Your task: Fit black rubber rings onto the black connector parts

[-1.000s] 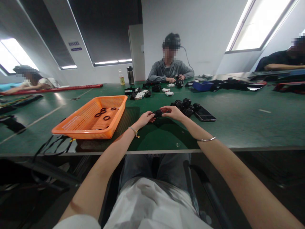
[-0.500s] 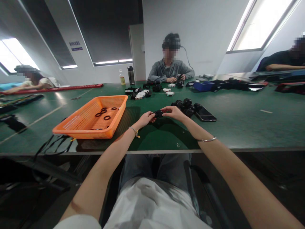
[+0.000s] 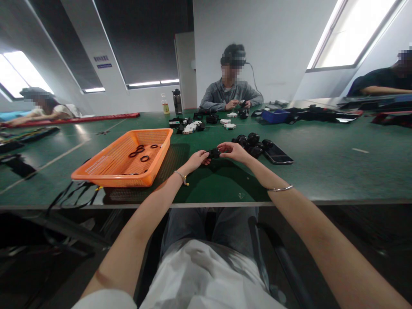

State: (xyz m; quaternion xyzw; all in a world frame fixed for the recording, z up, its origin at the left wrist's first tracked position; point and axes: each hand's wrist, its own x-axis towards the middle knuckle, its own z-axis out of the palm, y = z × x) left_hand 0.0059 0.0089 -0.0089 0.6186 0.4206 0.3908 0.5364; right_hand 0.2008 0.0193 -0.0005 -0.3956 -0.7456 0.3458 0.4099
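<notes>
Left hand [image 3: 198, 160] pinches black part [image 3: 213, 153] by left end, right hand [image 3: 234, 151] by right.

Wall sign [image 3: 101, 59] and bottle label [image 3: 165, 108] are too blurred to read.

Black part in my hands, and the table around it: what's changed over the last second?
Very little. Opposite, one co-worker's hand has lifted slightly. Nothing was visibly taken up or let go: the black part stays between your left hand and right hand. The basket, rings, pile and phone stayed put.
</notes>
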